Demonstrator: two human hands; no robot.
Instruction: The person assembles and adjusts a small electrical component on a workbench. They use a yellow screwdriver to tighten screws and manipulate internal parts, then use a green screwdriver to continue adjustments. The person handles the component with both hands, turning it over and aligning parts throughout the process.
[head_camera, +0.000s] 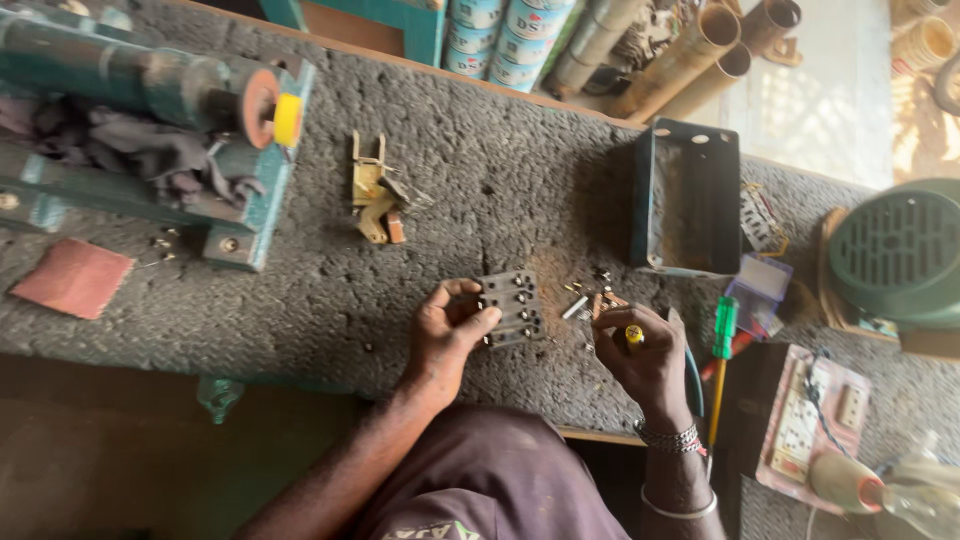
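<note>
My left hand (447, 330) grips a dark terminal block (512, 307) with several screw studs, holding it on the rough grey bench (400, 130). My right hand (640, 355) is closed around a small tool with a yellow tip (634, 335), just right of the block. Small screws and metal bits (590, 295) lie scattered between the hands.
A green-handled screwdriver (723, 330) lies right of my right hand. A dark metal box (688, 195) stands behind it. A brass switch part (375, 190) lies at centre, a teal machine (150, 110) at left, a green motor cover (900, 250) at right.
</note>
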